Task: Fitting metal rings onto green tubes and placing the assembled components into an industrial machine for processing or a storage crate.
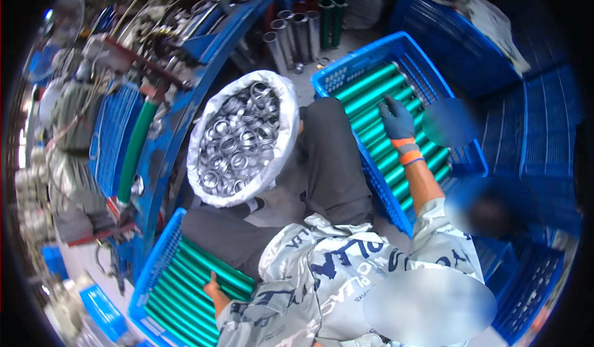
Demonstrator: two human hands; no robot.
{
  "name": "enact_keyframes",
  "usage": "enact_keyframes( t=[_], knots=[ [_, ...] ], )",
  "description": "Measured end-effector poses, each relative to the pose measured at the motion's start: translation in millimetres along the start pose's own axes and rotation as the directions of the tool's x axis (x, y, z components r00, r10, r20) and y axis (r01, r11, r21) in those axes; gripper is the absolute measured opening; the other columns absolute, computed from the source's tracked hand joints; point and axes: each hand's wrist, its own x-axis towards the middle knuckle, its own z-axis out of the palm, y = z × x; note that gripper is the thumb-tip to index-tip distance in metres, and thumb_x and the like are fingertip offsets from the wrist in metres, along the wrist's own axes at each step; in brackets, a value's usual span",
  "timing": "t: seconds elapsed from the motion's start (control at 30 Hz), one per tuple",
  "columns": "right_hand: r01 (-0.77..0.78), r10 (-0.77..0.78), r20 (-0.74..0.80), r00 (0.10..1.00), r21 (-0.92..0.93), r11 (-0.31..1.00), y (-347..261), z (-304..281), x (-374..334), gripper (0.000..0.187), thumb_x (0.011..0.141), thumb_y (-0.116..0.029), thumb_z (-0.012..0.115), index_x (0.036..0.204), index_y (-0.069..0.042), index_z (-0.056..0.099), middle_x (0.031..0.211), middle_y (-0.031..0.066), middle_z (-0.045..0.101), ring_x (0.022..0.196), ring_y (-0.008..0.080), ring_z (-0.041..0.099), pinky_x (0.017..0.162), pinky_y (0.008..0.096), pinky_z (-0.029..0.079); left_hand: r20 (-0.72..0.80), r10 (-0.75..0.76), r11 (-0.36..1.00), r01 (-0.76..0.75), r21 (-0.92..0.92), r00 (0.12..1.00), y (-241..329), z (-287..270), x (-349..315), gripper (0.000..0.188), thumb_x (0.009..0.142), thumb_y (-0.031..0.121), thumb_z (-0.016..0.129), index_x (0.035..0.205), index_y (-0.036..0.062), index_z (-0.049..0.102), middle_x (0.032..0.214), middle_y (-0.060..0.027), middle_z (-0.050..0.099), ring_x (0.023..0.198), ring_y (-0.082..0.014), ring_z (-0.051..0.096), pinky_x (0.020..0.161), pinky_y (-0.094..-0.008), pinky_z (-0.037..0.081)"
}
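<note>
My right hand (398, 121), in a dark glove with an orange cuff, lies over green metallic tubes (368, 108) in the right blue crate (405, 40). Its fingers are apart and rest on or just above the tubes; contact is hard to make out. At lower left, my left hand (214, 289) is at the green tubes (185, 282) in a second blue crate (141, 291). One finger sticks up from it, and the rest is small and partly hidden. Between my knees stands a white-lined round container (199, 133) full of shiny metal rings (238, 143).
A blue workbench (179, 115) runs along the left, with a green-handled lever (137, 149) at its side. Several silver tubes (301, 34) and dark green tubes (338, 22) stand upright at the back. Stacked blue crates (550, 124) line the right side.
</note>
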Motion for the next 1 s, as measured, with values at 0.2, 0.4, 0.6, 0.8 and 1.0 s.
enact_keyframes(
  t=[0.2, 0.4, 0.6, 0.8, 1.0],
  knots=[
    [0.43, -0.626, 0.414, 0.66, 0.476, 0.767, -269.3, 172.6, -28.1, 0.062, 0.105, -0.053, 0.078, 0.152, -0.012, 0.075, 0.139, 0.0205, 0.08, 0.125, 0.038, 0.078, 0.111, 0.0472, 0.059, -0.088, 0.059, 0.972, -0.077, -0.222, 0.994, 3.0, 20.0, 32.0, 0.093, 0.081, 0.036, 0.101, 0.148, -0.0176, 0.064, 0.138, -0.0304, 0.079, 0.127, -0.0394, 0.075, 0.119, -0.0468, 0.055],
    [0.681, -0.638, 0.349, 0.686, 0.001, 0.733, -344.0, 349.2, -48.3, 0.066, 0.099, -0.035, 0.076, 0.159, -0.012, 0.063, 0.159, 0.0217, 0.066, 0.134, 0.0428, 0.071, 0.111, 0.0551, 0.059, -0.266, 0.254, 0.892, -0.331, -0.307, 0.93, -9.7, -23.7, 9.4, 0.096, 0.091, 0.03, 0.095, 0.162, -0.0174, 0.05, 0.156, -0.0334, 0.066, 0.143, -0.0417, 0.066, 0.128, -0.0469, 0.047],
    [0.748, -0.463, 0.747, 0.478, -0.069, 0.66, -399.2, 378.9, -21.3, 0.042, 0.111, -0.034, 0.059, 0.136, -0.011, 0.083, 0.138, 0.0259, 0.08, 0.127, 0.0448, 0.076, 0.112, 0.0559, 0.059, -0.201, 0.341, 0.843, -0.393, -0.366, 0.918, 48.7, -118.4, -84.0, 0.078, 0.084, 0.021, 0.097, 0.149, -0.0078, 0.064, 0.135, -0.023, 0.077, 0.124, -0.0307, 0.074, 0.113, -0.0447, 0.057],
    [0.746, -0.535, 0.572, 0.622, -0.225, 0.627, -342.3, 404.4, 21.8, 0.046, 0.106, -0.043, 0.068, 0.144, -0.016, 0.071, 0.123, 0.0257, 0.082, 0.114, 0.0472, 0.079, 0.099, 0.0601, 0.063, -0.104, 0.559, 0.789, -0.566, -0.239, 0.823, 173.0, -152.1, -143.4, 0.081, 0.076, 0.04, 0.101, 0.141, 0.0021, 0.073, 0.124, -0.0225, 0.083, 0.116, -0.0398, 0.081, 0.101, -0.0484, 0.064],
    [0.762, -0.593, 0.491, 0.638, -0.287, 0.581, -309.6, 394.0, 5.5, 0.041, 0.108, -0.046, 0.065, 0.109, -0.012, 0.087, 0.122, 0.0225, 0.083, 0.112, 0.0461, 0.08, 0.1, 0.0574, 0.063, 0.031, 0.709, 0.69, -0.686, -0.231, 0.704, 246.5, -158.4, -194.7, 0.08, 0.077, 0.042, 0.099, 0.143, 0.0058, 0.073, 0.132, -0.0198, 0.081, 0.124, -0.0403, 0.078, 0.107, -0.0494, 0.061]
  ],
)
